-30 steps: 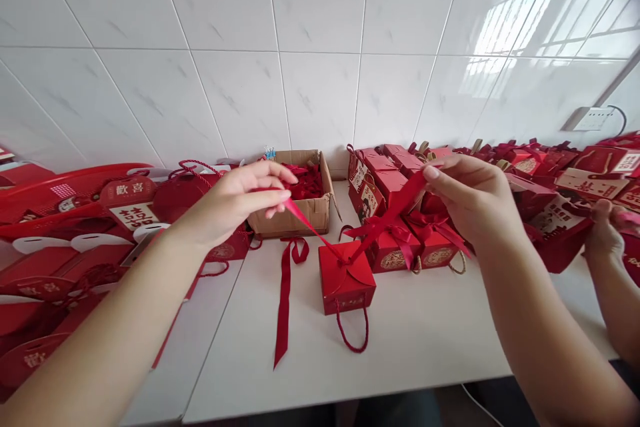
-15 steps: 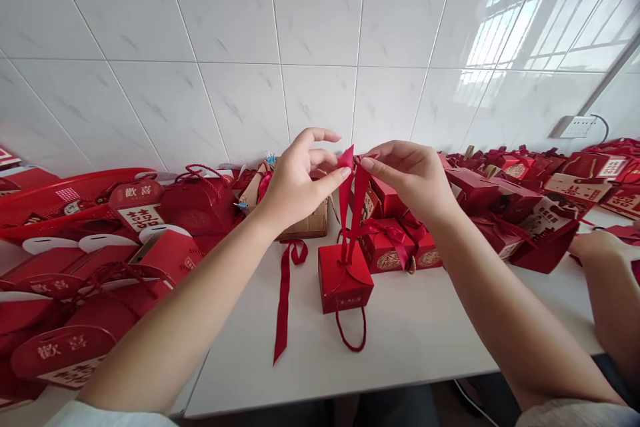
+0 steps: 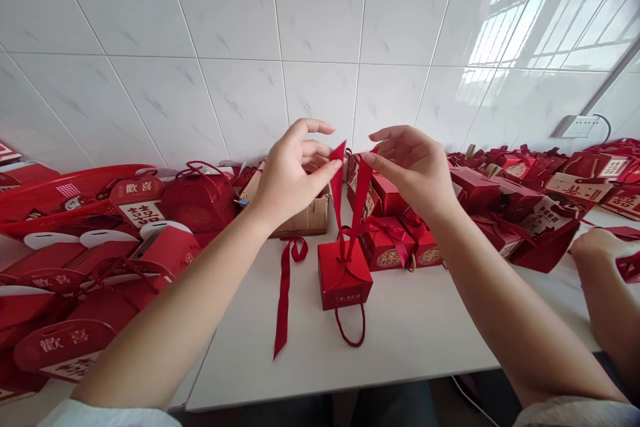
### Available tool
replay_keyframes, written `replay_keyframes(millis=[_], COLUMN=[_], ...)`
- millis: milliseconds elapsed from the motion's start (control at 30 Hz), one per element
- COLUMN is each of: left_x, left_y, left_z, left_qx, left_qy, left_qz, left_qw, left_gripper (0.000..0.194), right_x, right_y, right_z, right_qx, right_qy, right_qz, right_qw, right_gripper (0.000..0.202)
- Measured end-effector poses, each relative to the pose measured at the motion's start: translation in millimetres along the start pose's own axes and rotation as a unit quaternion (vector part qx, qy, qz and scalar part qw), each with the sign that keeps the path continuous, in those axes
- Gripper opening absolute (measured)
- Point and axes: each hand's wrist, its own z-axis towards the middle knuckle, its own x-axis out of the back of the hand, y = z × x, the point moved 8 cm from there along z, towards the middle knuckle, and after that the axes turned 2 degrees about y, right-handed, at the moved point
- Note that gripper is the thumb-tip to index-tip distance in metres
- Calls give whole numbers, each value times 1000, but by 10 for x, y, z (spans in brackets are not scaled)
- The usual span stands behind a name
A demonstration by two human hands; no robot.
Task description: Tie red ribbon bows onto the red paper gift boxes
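Between thumb and fingers, my left hand point(image 3: 303, 170) pinches one end of a red ribbon point(image 3: 359, 203). The other end is pinched by my right hand point(image 3: 411, 170). Both ends rise in a narrow V from the top of a small red gift box point(image 3: 345, 277), which stands on the white table below. A red cord handle point(image 3: 353, 341) hangs from the box's near side and lies on the table. Left of the box is a loose strip of red ribbon point(image 3: 283, 300), curled at its far end.
Red boxes point(image 3: 165, 253) and a red plastic basket point(image 3: 75, 180) crowd the left. A cardboard box point(image 3: 305, 217) and ribboned red boxes point(image 3: 390, 247) stand behind. More boxes point(image 3: 515, 207) lie right, near another person's hand point(image 3: 603, 247). A tiled wall point(image 3: 320, 27) rises behind the table.
My hands have drawn apart, so the two ribbon ends spread into a wider V. The box stays in place, and the view has shifted slightly.
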Motion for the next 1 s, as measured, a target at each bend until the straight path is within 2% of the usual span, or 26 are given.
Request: replay_keyframes(millis=[67,100,167,200,233,300,333,400,433,467,500,533,600,700,900,1000], left_x=[173,267,409,426,388,158,-15,-381,-520,-635,-724,-791,-874,-900,-936,-973], left_y=[-84,-128,-180,-199,-223,-301,-347,-457,-507,-553,-604,-653,-724,-761,-745,-741], left_z=[-42,-74,-159,-209,-264,-398,-486,-699,-794,-876,-942,-994,-1062,-1079,-1014,-985], left_qx=[18,27,23,13,-1,-27,-32,-10,1,8,21,34,56,73,67,62], left_qy=[21,33,57,61,48,-30,-90,-212,-246,-269,-286,-299,-324,-347,-404,-430], left_qz=[132,222,384,425,432,354,279,157,132,122,113,105,87,75,134,152], left_qw=[991,974,921,903,901,935,955,964,960,955,951,948,940,932,902,888], left_gripper=[34,33,29,26,22,16,15,17,20,23,28,34,35,21,14,11], right_x=[146,234,401,474,527,514,427,88,-116,-298,-427,-505,-578,-597,-570,-591], right_y=[-23,-38,-85,-121,-150,-156,-110,81,213,352,487,613,809,976,1098,1177], right_z=[-39,-65,-125,-158,-190,-245,-269,-369,-476,-617,-758,-871,-1029,-1194,-1307,-1380], right_qx=[9,12,23,33,39,44,34,-10,-42,-74,-100,-121,-147,-181,-242,-308], right_qy=[20,30,50,66,80,69,29,-132,-233,-328,-399,-438,-469,-489,-481,-477], right_qz=[-104,-166,-275,-306,-316,-286,-256,-197,-177,-168,-168,-171,-159,-102,17,112], right_qw=[994,986,960,949,944,955,966,971,955,926,896,874,856,847,842,816], right_gripper=[21,21,23,24,24,18,13,8,8,9,11,15,21,27,28,30])
